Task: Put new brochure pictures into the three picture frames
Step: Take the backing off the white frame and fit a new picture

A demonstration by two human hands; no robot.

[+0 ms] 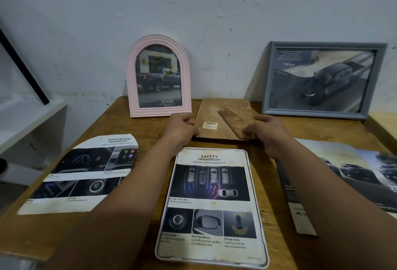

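Spreading under both forearms is the wooden table (133, 119); nearer the person than the hands lies the white frame (257, 216), safety page in it. Left hand (180, 129) and right hand (268, 130) grip the backing board (217, 115) by its side edges.

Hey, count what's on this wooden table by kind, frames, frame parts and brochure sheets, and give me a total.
Standing picture frames: 2, the pink arched frame and the grey rectangular frame.
White frame lying flat with the SAFETY sheet in it: 1.
Brown backing board with stand, both hands on its edges: 1.
Loose brochure sheets: 2, the arch-cut ADVANCED sheet and the folded car brochure.
Total: 6.
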